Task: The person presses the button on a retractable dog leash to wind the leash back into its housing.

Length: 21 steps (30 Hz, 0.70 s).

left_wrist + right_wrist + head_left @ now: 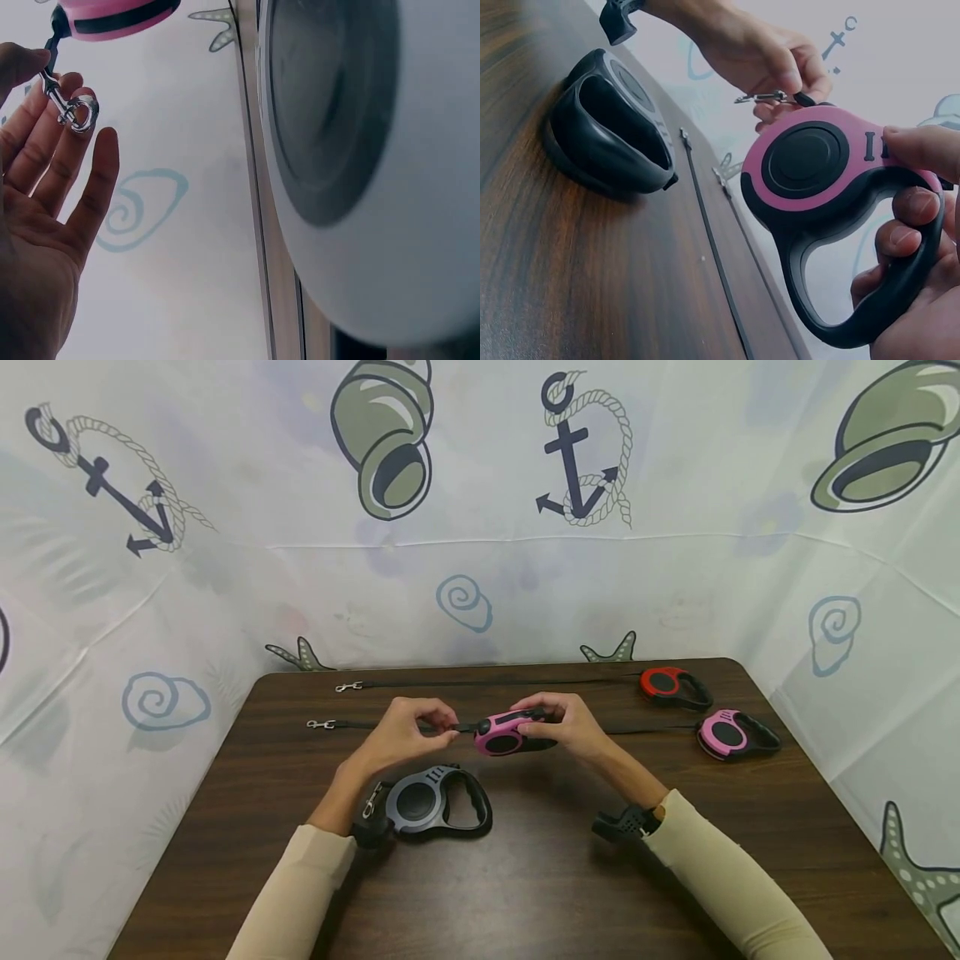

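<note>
My right hand (551,720) grips a pink and black retractable leash (504,735) just above the table, fingers curled through its black handle (870,307). My left hand (448,727) pinches the short black strap end by the metal clip (761,97) at the leash's nose. In the left wrist view the clip (72,112) lies against my fingers (82,187) below the pink housing (112,15). A grey and black leash (435,802) lies flat on the table under my left wrist and fills the right of that view (375,150).
A red leash (670,685) and a second pink leash (731,733) lie at the back right of the dark wooden table (525,893). Their black cords run left to metal clips (348,687) (321,724). Printed fabric walls surround the table.
</note>
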Available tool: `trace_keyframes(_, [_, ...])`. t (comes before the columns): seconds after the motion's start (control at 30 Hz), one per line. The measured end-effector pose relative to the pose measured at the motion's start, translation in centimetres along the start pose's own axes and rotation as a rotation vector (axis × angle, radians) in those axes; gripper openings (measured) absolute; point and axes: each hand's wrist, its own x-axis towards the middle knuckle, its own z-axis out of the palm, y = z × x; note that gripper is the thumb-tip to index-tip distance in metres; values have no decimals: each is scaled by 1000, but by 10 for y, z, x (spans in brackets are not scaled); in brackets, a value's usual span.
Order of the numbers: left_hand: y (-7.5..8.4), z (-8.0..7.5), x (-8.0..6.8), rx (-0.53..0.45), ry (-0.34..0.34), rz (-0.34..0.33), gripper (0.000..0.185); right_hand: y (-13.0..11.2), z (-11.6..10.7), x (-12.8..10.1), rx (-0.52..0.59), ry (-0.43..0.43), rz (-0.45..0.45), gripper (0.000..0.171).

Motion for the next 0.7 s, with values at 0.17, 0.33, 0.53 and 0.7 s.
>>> trace_keyframes(0.17, [2,3,3,-7,-1,5,15,1,2,0,-4,9,-5,32])
trace_keyframes(0.33, [1,6,4,-25,0,13,13,3,4,0,4,14,3,31])
trace_keyframes(0.53, [5,10,5,-24,1,9,12,3,5,-1,23,20,6,31])
trace_keyframes(0.7, [7,12,6,-25,1,-11,12,1,5,-4,22,26,2,31])
